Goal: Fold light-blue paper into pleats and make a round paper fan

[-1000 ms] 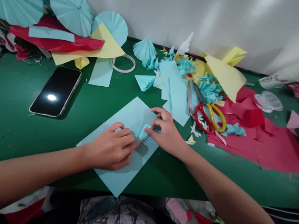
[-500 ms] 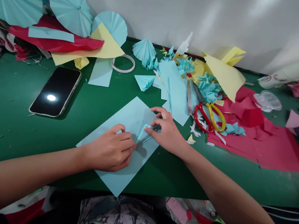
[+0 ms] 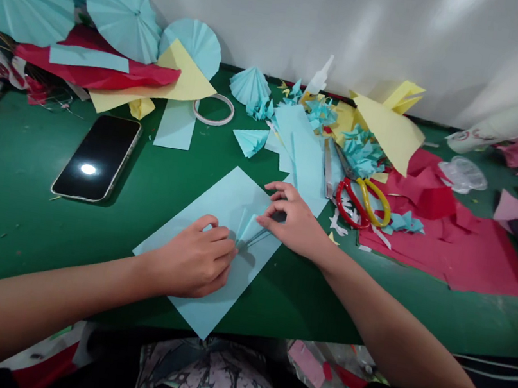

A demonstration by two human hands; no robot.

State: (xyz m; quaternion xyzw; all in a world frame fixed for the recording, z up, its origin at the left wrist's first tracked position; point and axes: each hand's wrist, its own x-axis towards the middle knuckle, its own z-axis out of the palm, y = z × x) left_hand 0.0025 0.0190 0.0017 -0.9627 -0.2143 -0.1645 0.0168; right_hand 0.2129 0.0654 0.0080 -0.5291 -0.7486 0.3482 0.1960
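Pinched, fan-pleated pale-blue paper sheet [image 3: 218, 204]

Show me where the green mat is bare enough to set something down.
Bare mat lies left of the blue sheet, below the phone; another patch between sheet and red paper. Crowded around the scissors and fans.

Both bare forearms reach forward and angle inward, so the two hands nearly meet. The left hand [image 3: 195, 257] lies palm down with its fingers curled and pressed flat, knuckles up. Just beyond it, the right hand [image 3: 296, 222] arches with fingertips pinched together, pointing toward the left hand.
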